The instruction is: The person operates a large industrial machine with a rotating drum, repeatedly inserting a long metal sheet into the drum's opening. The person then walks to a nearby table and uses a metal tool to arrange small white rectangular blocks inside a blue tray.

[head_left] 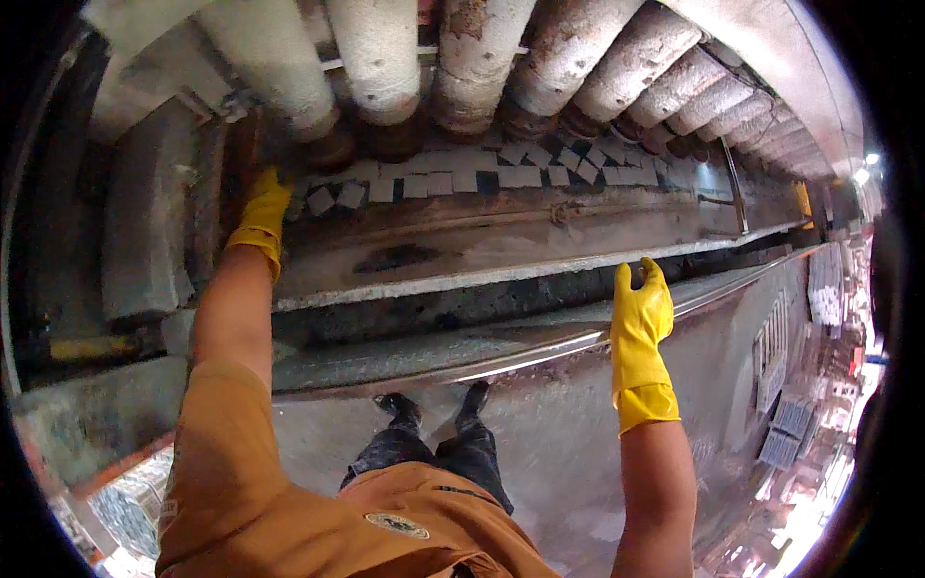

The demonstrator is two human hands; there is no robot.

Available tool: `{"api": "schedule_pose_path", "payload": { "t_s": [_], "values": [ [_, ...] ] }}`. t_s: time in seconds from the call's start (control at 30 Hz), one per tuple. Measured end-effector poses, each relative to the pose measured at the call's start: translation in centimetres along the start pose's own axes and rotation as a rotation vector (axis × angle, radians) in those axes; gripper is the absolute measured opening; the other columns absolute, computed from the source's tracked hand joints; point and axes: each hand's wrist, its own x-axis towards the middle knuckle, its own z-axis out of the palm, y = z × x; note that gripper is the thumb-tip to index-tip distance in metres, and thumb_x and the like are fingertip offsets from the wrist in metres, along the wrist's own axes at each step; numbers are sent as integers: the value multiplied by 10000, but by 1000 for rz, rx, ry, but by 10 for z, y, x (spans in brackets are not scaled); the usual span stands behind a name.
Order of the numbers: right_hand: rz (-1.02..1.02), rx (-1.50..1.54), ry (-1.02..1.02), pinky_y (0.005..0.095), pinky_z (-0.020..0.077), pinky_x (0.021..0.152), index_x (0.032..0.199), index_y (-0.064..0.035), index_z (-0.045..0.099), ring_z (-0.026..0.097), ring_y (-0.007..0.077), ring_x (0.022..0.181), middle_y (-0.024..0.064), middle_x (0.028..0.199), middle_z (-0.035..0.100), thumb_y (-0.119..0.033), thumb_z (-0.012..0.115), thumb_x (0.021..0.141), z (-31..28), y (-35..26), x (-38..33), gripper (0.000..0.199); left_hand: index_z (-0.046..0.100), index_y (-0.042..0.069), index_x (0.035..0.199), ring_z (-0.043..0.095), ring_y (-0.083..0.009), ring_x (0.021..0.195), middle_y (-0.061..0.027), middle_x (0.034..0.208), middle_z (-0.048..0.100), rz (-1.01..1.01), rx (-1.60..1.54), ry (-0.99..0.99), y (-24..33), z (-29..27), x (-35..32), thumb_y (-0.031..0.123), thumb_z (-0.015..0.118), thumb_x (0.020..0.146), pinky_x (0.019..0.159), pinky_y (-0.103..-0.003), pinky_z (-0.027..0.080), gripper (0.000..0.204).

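Observation:
Both of my hands wear yellow rubber gloves. My left hand [262, 207] reaches in at the left end of a dark, wet machine bed. Its fingertips are in shadow beside the leftmost small tiles [337, 197], and whether they hold anything cannot be made out. Over the front rail, my right hand [644, 313] is raised with thumb and fingers apart and nothing between them. It is nearest the pale front ledge [540, 266] of the bed. A row of small white and dark square tiles [438, 183] lies along the bed, some turned like diamonds.
Thick, pale, stained cylinders [472, 67] stand in a row above the tiles. A metal rail [540, 354] runs along the machine's front. Upright grey blocks [149, 212] flank the left end. Slatted stacks [790, 429] sit on the floor at right; my feet [400, 407] stand beside the machine.

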Motion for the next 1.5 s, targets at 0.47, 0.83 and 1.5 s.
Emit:
{"api": "schedule_pose_path", "payload": {
  "t_s": [0.47,0.83,1.5],
  "values": [
    [37,-85,1,407,513,979,1268,-96,707,692,319,1117,119,1196,748,-441,731,870,4,11,-8,528,669,46,1253,659,-419,1155,-216,1249,689,129,127,69,-19,48,90,336,688,926,990,-493,523,438],
    [34,-114,17,405,512,996,1261,-89,710,691,321,1119,126,1204,744,-430,721,875,7,11,-11,516,666,52,1272,658,-415,1163,-214,1262,687,132,240,250,-35,63,90,329,691,926,998,-489,521,444],
    [54,-112,11,441,519,969,1284,-76,697,689,346,1112,157,1209,735,-464,698,881,6,8,-8,559,665,114,1297,613,-369,1248,-177,1323,665,130,-74,-1,87,65,-81,248,765,852,1083,-439,471,476]
  ]
}}
